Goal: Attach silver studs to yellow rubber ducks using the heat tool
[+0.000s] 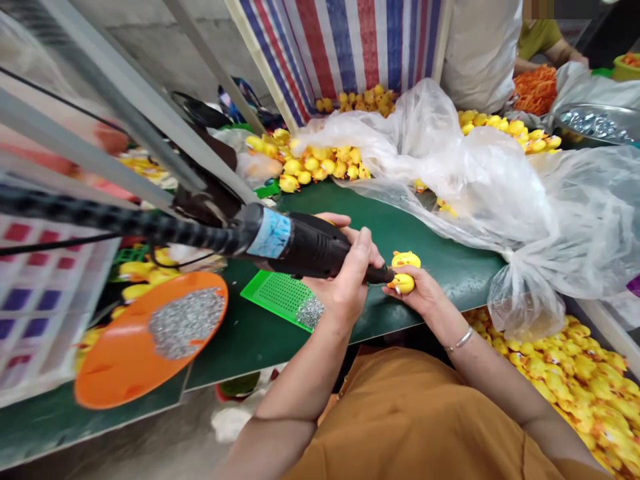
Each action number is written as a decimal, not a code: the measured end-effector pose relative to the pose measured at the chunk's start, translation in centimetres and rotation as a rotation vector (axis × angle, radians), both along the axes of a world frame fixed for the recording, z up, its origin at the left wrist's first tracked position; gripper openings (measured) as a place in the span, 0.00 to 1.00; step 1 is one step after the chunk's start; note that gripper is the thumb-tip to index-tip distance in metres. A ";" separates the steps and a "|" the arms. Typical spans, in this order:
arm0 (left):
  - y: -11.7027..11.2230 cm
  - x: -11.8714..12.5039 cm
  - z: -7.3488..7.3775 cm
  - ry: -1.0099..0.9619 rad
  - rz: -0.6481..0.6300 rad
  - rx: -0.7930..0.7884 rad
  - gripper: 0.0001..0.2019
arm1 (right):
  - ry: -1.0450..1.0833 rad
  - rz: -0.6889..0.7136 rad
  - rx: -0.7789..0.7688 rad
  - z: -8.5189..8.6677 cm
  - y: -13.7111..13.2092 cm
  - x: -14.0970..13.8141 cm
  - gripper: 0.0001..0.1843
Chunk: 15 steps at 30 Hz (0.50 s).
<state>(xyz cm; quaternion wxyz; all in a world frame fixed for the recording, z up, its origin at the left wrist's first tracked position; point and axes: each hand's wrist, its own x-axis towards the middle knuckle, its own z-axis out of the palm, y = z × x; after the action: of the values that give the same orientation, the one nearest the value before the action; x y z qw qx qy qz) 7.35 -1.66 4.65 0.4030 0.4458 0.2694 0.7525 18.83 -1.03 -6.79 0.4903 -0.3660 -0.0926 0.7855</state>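
My left hand (pixel 353 280) is wrapped round a black electric screwdriver (pixel 313 243), which lies almost level with its tip pointing right. The tip meets a yellow toy duck (pixel 403 284) that my right hand (pixel 420 290) grips between thumb and fingers. A second yellow duck (pixel 406 259) shows just beyond that one, at my right fingers; whether it is also held I cannot tell. Beneath my left hand lies a green perforated tray (pixel 280 293) with small silvery screws (pixel 311 312) in its near corner. A sliver of yellow peeks out behind my left fingers.
On the green tabletop (pixel 385 220), an orange dish (pixel 115 373) holds more small metal pieces. Ducks are heaped at the back (pixel 320 163) and lower right (pixel 575 373). Clear plastic bags (pixel 475 180) sprawl across the right. A black cable (pixel 125 213) runs left. Another person's arm (pixel 560 53) shows upper right.
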 end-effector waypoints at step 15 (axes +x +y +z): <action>0.0 0.8 -1.9 0.168 -0.016 -0.044 0.14 | -0.047 -0.082 0.053 1.0 -0.2 -0.6 0.11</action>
<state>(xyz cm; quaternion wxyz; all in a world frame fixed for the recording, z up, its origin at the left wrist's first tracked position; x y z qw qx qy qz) 8.18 -1.61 2.72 0.3948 0.5006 0.3152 0.7030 18.21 -1.27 -5.77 0.5291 -0.3749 -0.1099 0.7533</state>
